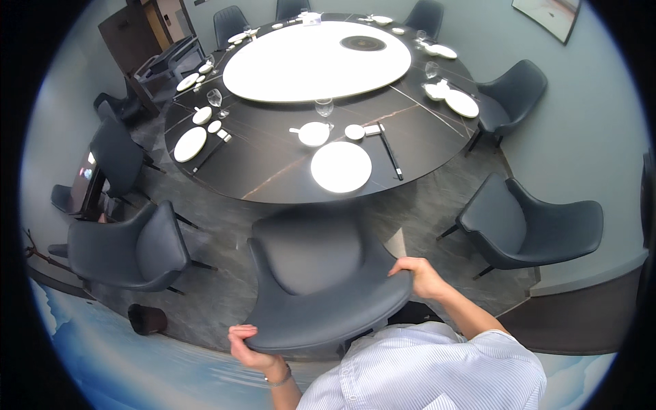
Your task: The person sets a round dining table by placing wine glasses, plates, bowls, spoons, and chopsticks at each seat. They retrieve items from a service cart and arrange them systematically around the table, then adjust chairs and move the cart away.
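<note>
Directly before me is a dark grey-blue upholstered armchair, its seat facing the round dining table. My left hand grips the left end of the chair's back, fingers over the top edge. At the opposite end, my right hand holds the right side of the backrest. The front of the seat lies close to the table's near edge and partly in its shadow. On the table ahead are a white plate, a white bowl with a spoon, a small dish and black chopsticks.
More armchairs stand at left and right. A white turntable covers the table's middle, ringed by place settings and stemmed glasses. A dark waste bin stands by the mural wall. A trolley is at back left.
</note>
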Available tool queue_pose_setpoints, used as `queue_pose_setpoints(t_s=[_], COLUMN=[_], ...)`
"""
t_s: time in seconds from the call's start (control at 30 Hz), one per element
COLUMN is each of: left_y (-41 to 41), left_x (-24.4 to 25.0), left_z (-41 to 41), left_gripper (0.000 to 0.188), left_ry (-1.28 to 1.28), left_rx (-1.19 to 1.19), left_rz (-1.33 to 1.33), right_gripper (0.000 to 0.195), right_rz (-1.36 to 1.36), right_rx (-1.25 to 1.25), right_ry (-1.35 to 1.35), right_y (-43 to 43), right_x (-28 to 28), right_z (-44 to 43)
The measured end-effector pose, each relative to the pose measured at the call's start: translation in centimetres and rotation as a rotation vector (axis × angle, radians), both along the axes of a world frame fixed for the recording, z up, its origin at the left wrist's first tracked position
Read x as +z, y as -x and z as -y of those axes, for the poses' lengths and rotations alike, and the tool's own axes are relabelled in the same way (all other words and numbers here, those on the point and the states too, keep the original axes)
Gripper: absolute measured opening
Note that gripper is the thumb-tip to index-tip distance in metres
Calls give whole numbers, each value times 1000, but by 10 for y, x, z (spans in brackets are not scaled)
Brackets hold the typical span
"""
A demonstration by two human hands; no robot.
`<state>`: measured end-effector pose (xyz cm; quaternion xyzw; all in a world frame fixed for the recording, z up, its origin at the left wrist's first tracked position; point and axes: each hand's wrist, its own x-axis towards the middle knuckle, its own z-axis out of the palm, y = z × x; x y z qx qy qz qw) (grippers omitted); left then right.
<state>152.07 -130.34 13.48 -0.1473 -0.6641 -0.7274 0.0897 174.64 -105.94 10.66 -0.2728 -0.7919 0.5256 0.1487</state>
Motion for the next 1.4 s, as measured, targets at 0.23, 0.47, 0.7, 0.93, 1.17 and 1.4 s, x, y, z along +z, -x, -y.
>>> queue_pose_setpoints(t_s=[0.23,0.47,0.7,0.93,1.17,1.4], left_y=[-76,-137,-162,-283,-513,-737], left_x=[-2,-19,-17,-267,-191,-185], left_z=[-60,-74,-58,-39,-333,-495], left_gripper=[23,21,35,46,67,94], left_ry=[83,43,-79,278,461,793], left_rx=[-128,-117,338,-26,-939,-1184], left_rz=[-46,-53,331,884,1382,2044], right_gripper=[17,37,40,37,20,66], right_rz=[53,-69,-188,-224,326,-631], right_rx=[-104,239,750,239,-964,-1358], right_ry=[71,-192,-60,653,1021,514], right_y=[-94,-158,-160,-292,-632,-900], right_x=[11,-23,-8,-42,-159,-74], right_z=[-49,-93,-76,-132,-189,-294])
